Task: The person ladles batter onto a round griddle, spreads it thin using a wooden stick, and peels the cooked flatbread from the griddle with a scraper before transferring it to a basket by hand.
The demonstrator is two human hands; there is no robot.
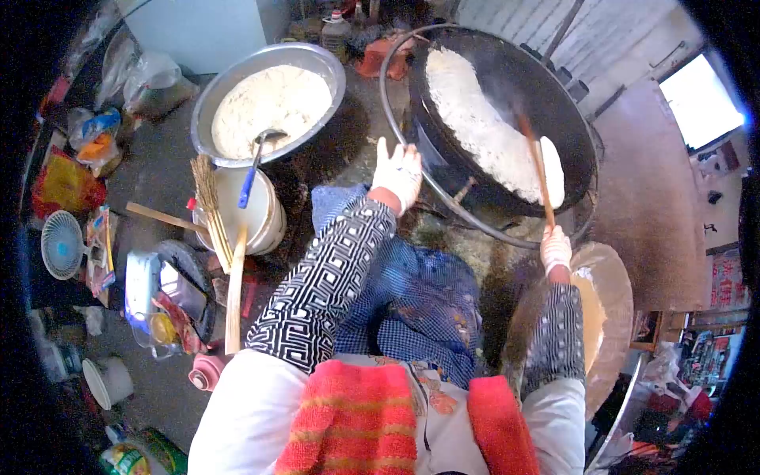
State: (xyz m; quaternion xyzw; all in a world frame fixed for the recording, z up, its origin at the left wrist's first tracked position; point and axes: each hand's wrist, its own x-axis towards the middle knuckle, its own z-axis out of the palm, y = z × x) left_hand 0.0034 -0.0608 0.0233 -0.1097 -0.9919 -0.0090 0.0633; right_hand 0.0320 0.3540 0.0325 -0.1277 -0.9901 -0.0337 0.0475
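Note:
My right hand (556, 249), in a white glove, is closed around a long wooden spatula (537, 162). The spatula reaches over a round black griddle (558, 99), its far end near a folded-over strip of pale batter or pancake (483, 115). That strip curves across the griddle's left and near side, and a little steam hangs over it. A metal ring (385, 87) runs around the griddle. My left hand (398, 170), gloved too, is held out with fingers spread beside the ring, holding nothing. I cannot tell whether it touches the ring.
At the upper left stands a metal basin (336, 103) of pale batter, with a blue-handled ladle (250, 178) at its edge. Below it are a white bucket (273, 214) and a straw brush (208, 194). A round tan tray (617, 293) is by my right arm. Plastic bags (154, 83) lie far left.

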